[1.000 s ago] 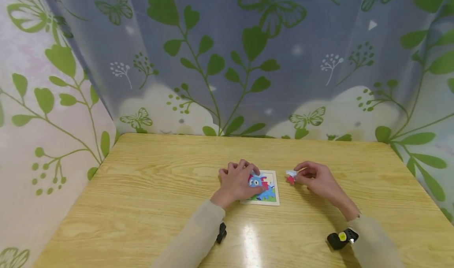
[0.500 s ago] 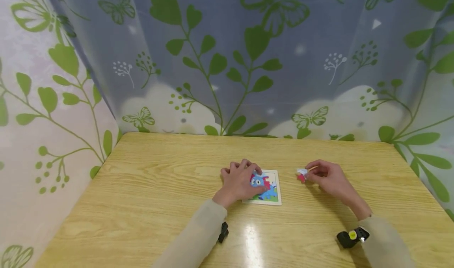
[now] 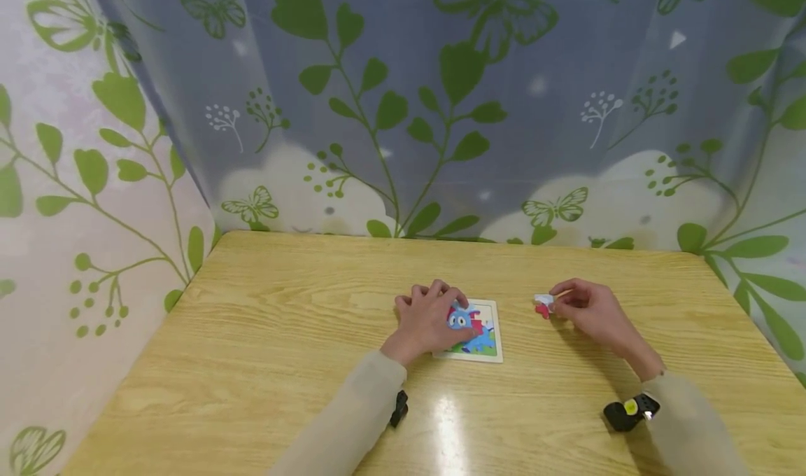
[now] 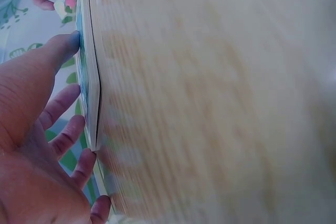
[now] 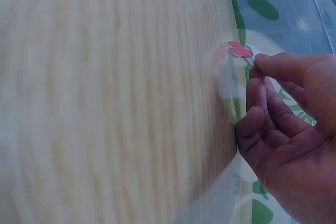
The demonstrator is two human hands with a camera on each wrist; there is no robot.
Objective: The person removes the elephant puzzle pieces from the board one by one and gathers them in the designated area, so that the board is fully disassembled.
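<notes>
A small square jigsaw puzzle in a pale wooden frame [image 3: 499, 339] lies near the middle of the table, showing a blue cartoon animal with big eyes. My left hand [image 3: 427, 324] rests over its left part with fingers spread and the thumb on the picture, hiding that side. In the left wrist view, the thumb and fingertips touch the top face and edge of the frame. To the right of the frame, my right hand [image 3: 590, 313] pinches a white and red puzzle piece [image 3: 543, 306] between thumb and forefinger. The right wrist view shows the red part of the piece [image 5: 240, 50] sticking out beyond the fingertips.
The wooden table [image 3: 271, 336] reaches back to a blue curtain [image 3: 390, 77] printed with green leaves and butterflies. A pale patterned wall covering [image 3: 57, 252] stands on the left. Black straps with small devices [image 3: 630, 411] sit on both wrists.
My right hand has moved a little to the right, away from the frame, with the puzzle piece still pinched. The left hand stays on the puzzle. The head view has shifted slightly.
</notes>
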